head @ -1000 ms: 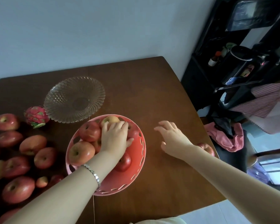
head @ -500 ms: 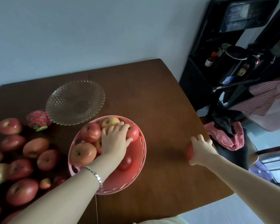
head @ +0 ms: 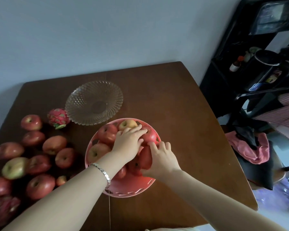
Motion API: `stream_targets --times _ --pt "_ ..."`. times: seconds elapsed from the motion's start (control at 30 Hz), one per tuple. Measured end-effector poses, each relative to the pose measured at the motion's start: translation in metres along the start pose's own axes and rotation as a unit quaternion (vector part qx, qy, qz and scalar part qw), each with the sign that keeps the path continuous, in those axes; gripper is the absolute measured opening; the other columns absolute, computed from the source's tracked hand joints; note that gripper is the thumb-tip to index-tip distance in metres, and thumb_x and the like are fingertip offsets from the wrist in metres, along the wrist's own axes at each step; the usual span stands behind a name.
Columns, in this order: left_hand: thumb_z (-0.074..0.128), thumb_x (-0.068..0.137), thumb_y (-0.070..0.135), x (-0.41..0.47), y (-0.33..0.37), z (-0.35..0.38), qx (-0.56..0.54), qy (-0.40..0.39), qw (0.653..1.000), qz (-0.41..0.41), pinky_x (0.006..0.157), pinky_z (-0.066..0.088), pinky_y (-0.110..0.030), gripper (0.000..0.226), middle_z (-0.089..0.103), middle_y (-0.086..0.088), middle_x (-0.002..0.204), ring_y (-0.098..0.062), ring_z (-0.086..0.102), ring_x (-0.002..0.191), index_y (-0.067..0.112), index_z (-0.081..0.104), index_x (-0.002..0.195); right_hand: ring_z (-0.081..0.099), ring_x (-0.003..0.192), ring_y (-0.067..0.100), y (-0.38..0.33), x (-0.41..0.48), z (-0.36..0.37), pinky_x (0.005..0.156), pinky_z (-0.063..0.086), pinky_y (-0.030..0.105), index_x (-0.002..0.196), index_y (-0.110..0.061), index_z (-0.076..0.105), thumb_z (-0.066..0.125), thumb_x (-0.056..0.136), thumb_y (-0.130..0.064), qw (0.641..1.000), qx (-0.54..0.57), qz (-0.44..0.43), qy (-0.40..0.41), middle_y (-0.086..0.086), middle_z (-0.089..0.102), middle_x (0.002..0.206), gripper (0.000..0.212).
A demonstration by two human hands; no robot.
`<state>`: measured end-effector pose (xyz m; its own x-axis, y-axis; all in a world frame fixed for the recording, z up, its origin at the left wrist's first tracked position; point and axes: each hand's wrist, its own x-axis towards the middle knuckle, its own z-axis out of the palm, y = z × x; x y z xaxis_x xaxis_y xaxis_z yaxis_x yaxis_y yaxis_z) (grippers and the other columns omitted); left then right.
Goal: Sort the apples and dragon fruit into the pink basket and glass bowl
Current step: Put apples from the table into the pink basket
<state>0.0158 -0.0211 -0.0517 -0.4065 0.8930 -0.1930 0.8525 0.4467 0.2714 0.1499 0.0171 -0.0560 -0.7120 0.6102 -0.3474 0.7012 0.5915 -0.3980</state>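
Observation:
The pink basket (head: 132,189) sits at the table's middle and holds several apples. My left hand (head: 128,143) lies flat on the apples inside it, fingers stretched over a red apple (head: 151,134). My right hand (head: 162,160) grips another red apple (head: 145,158) and holds it down inside the basket's right side. The glass bowl (head: 93,102) stands empty behind the basket. A dragon fruit (head: 58,118) rests just left of the bowl. Several loose apples (head: 54,145) lie on the table's left part.
The brown table (head: 182,114) ends at its right edge close to a black shelf unit (head: 250,67) and a chair with pink cloth (head: 250,150). More pink fruit (head: 3,209) lies at the bottom left corner.
My right hand went out to the table's right edge, took a red apple there, and has brought it back into the pink basket. My left hand stayed on the apples.

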Motion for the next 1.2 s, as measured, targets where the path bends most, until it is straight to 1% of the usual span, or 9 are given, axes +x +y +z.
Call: stream_targets --times 0.2,0.3,0.4,0.5,0.67,0.73,0.93,1.13,1.2 --pt "0.045 0.096 0.03 -0.006 -0.002 0.004 -0.032 -0.011 0.999 0.012 0.108 0.025 -0.038 0.05 0.02 0.009 0.157 -0.018 0.026 0.14 0.033 0.032 0.143 0.037 0.124 0.027 0.009 -0.002 0.014 0.101 0.033 0.034 0.137 -0.014 0.034 0.071 0.065 -0.045 0.998 -0.023 -0.036 0.053 0.005 0.039 0.138 0.087" --pt "0.058 0.088 0.021 -0.021 -0.001 0.012 -0.183 0.072 0.98 -0.037 0.107 0.035 -0.036 0.048 0.042 -0.001 0.142 -0.02 0.045 0.127 0.024 0.045 0.134 0.032 0.128 0.023 0.015 -0.001 0.009 0.105 0.029 0.032 0.138 -0.017 0.03 0.073 0.065 -0.051 0.999 -0.01 -0.049 0.014 0.0 0.037 0.138 0.092" --pt "0.068 0.08 0.03 -0.04 0.008 0.016 -0.337 -0.025 0.932 -0.135 0.094 0.042 -0.028 0.05 0.053 0.003 0.12 -0.014 0.053 0.109 0.022 0.045 0.124 0.03 0.127 0.021 0.02 0.003 -0.006 0.109 0.028 0.035 0.14 -0.023 0.027 0.078 0.061 -0.045 0.997 0.039 -0.049 -0.041 0.0 0.033 0.135 0.097" --pt "0.065 0.083 0.036 -0.046 0.013 0.02 -0.316 -0.078 0.937 -0.129 0.083 0.034 -0.019 0.05 0.054 0.007 0.113 -0.012 0.052 0.108 0.019 0.045 0.126 0.032 0.122 0.022 0.026 0.015 -0.029 0.107 0.035 0.04 0.136 -0.027 0.036 0.065 0.071 -0.02 0.993 0.088 -0.083 -0.016 0.0 0.034 0.132 0.071" --pt "0.063 0.079 0.043 -0.044 0.015 0.023 -0.323 -0.11 0.926 -0.162 0.087 0.04 -0.026 0.055 0.058 0.002 0.119 -0.018 0.055 0.109 0.025 0.043 0.126 0.012 0.14 0.013 0.023 0.048 -0.06 0.112 0.025 0.037 0.137 -0.043 0.036 0.054 0.08 -0.003 0.969 -0.088 -0.212 -0.089 -0.015 0.017 0.153 0.071" --pt "0.069 0.068 0.047 -0.045 0.017 0.025 -0.309 -0.135 0.924 -0.18 0.09 0.041 -0.029 0.069 0.053 0.004 0.12 -0.019 0.053 0.111 0.031 0.038 0.128 0.014 0.142 0.013 0.018 0.059 -0.064 0.11 0.031 0.038 0.138 -0.043 0.033 0.05 0.083 -0.001 0.952 -0.154 -0.238 -0.12 -0.015 0.014 0.155 0.071" --pt "0.075 0.061 0.038 -0.047 0.029 0.03 -0.296 -0.031 0.933 -0.203 0.088 0.045 -0.029 0.065 0.057 0.009 0.115 -0.018 0.056 0.11 0.028 0.046 0.118 0.026 0.138 0.016 0.017 0.072 -0.067 0.095 0.047 0.037 0.135 -0.047 0.036 0.045 0.089 -0.003 0.924 -0.234 -0.285 -0.107 -0.015 0.021 0.154 0.064" --pt "0.078 0.06 0.042 -0.051 0.037 0.034 -0.407 0.045 0.849 -0.334 0.079 0.042 -0.027 0.071 0.052 -0.003 0.122 -0.023 0.056 0.106 0.028 0.048 0.122 0.029 0.134 0.015 0.024 0.078 -0.061 0.096 0.046 0.034 0.134 -0.045 0.04 0.045 0.089 0.002 0.934 -0.195 -0.282 -0.102 -0.014 0.025 0.152 0.066" --pt "0.078 0.06 0.046 -0.052 0.043 0.034 -0.398 0.035 0.851 -0.342 0.078 0.04 -0.027 0.072 0.049 -0.005 0.122 -0.027 0.056 0.107 0.026 0.044 0.121 0.03 0.133 0.015 0.024 0.079 -0.06 0.096 0.047 0.035 0.134 -0.044 0.042 0.047 0.087 0.003 0.934 -0.193 -0.283 -0.103 -0.013 0.027 0.151 0.066"
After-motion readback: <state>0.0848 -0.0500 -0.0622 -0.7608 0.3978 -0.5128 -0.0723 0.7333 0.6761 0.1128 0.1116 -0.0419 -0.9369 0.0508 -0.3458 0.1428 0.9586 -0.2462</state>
